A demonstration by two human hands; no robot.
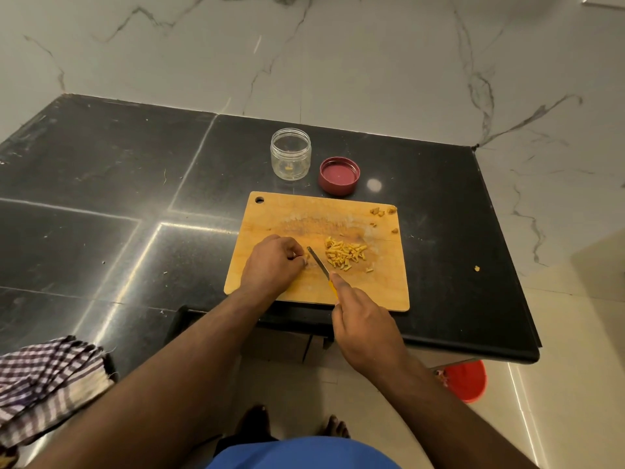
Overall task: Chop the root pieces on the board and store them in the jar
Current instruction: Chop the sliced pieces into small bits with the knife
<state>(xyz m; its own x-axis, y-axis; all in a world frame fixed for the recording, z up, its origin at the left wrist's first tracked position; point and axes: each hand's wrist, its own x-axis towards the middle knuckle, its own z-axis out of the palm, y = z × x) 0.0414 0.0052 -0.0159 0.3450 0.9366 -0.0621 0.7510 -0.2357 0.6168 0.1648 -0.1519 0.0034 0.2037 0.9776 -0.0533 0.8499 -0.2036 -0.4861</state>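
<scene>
left hand (pixel 272 262): fingers curled down on the board (pixel 267 214), pinching what looks like a small root piece at the fingertips, mostly hidden. Likely pins it so it can't roll under the blade.
right hand (pixel 367 328): wrapped round the yellow handle of the knife (pixel 318 262), forefinger along the top. Blade angled toward the left fingertips, its tip just beside them; probably for control on short cuts.
chopped pile (pixel 345 256): yellow sticks heaped right of the blade, clear of the cutting spot, so cut pieces stay separate from uncut.
scraps (pixel 382 211): few bits at the board's far right corner, well apart from the pile, maybe trimmings.
jar (pixel 290 154): upright, open, behind the board; nearly empty, a speck at the bottom. Near enough to fill.
lid (pixel 339 176): red, lying inside-up just beside the jar.
stage: chopping, storing not yet begun.
stray bit (pixel 477 268): on the counter (pixel 101 198), right of the board.
</scene>
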